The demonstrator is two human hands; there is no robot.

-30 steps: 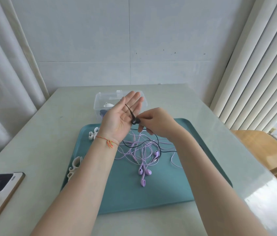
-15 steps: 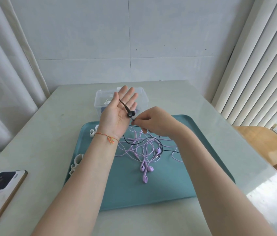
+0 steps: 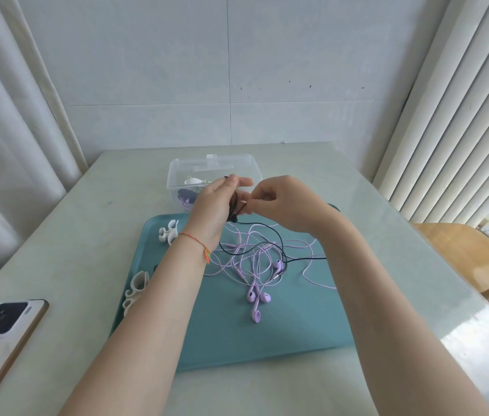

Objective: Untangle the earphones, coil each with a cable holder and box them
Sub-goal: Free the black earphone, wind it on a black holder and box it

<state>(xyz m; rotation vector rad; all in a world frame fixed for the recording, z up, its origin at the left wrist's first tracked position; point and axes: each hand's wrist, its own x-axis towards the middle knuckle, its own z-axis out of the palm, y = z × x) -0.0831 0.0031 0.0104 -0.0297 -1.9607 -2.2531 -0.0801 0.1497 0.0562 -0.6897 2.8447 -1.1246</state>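
Note:
Above the far edge of the teal tray [image 3: 297,325], my left hand [image 3: 213,205] is turned edge-on, its fingers extended, with the black earphone cable [image 3: 270,232] looped round them. My right hand [image 3: 282,202] pinches that black cable just beside the left fingers. The rest of the black cable trails down into a tangle with the purple earphones [image 3: 256,298] lying on the tray. Two white cable holders [image 3: 168,232] [image 3: 135,291] lie at the tray's left edge. A clear plastic box [image 3: 216,166] behind the tray holds coiled earphones.
A phone [image 3: 4,321] lies face down on the pale table at the near left. Curtains hang on the left, vertical blinds on the right, and a wooden surface [image 3: 471,259] sits beyond the table's right edge.
My left hand turned from palm-up to edge-on, and the black cable now wraps round its fingers. My right hand rose slightly, still pinching the cable.

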